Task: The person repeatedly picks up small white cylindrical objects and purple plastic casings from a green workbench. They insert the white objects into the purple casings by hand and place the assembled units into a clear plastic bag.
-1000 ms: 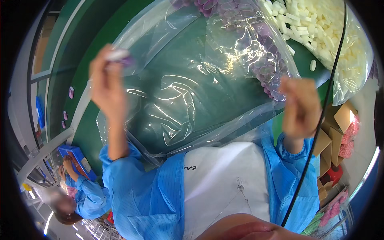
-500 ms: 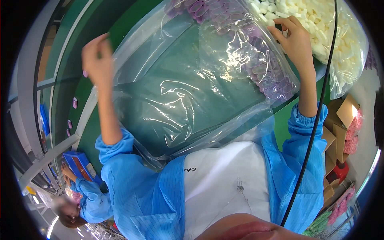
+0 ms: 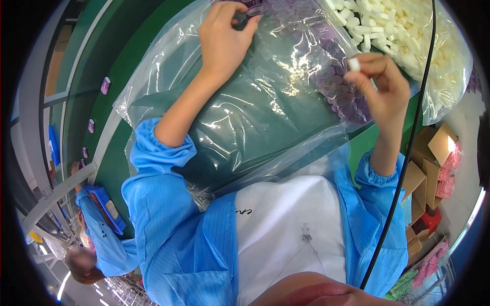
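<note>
Left hand [image 3: 222, 38]: fingers curling onto a purple piece [image 3: 255, 10] at the top of the clear plastic sheet [image 3: 245, 117]. Right hand [image 3: 380, 86]: thumb and forefinger pinching a small white plug [image 3: 353, 64], raised beside the bag of white plugs [image 3: 408, 30]. Purple pieces [image 3: 337, 86] lying under the sheet on the green table [image 3: 115, 148].

Right hand [image 3: 380, 86] pinches a white piece [image 3: 353, 64]; left hand [image 3: 222, 38] touches purple caps [image 3: 337, 86].

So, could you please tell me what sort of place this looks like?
Most likely a factory assembly or packing line. A green conveyor belt carries small purple parts, clear bags hold bulk purple pieces and white pieces, and a co-worker nearby wears the same blue smock.
</note>
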Demonstrator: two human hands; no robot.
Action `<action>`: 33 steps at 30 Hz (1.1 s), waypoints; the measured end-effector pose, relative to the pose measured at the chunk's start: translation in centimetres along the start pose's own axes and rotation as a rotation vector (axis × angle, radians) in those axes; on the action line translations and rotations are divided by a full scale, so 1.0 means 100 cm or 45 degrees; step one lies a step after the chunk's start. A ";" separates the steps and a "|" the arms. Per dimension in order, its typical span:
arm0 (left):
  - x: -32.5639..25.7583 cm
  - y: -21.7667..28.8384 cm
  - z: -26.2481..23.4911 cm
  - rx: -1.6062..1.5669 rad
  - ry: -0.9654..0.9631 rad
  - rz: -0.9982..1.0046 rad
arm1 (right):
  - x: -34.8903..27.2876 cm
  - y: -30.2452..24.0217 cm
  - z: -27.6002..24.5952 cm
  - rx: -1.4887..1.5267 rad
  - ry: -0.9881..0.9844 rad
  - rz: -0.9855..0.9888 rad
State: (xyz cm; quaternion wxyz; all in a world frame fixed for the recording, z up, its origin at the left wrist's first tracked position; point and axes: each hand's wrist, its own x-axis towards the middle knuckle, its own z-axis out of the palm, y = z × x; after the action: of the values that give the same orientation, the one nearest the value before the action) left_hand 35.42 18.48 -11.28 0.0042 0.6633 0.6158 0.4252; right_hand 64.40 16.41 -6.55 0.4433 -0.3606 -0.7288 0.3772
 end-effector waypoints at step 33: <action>-0.124 0.054 -0.061 -0.741 -0.452 -0.129 | -0.057 -0.028 0.114 -0.344 -0.055 -0.432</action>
State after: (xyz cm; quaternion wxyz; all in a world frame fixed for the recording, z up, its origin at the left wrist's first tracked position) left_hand 37.89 3.84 -11.47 0.3213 0.6665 0.4905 0.4603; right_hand 55.36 7.65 -9.91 0.4323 -0.2806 -0.8324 0.2035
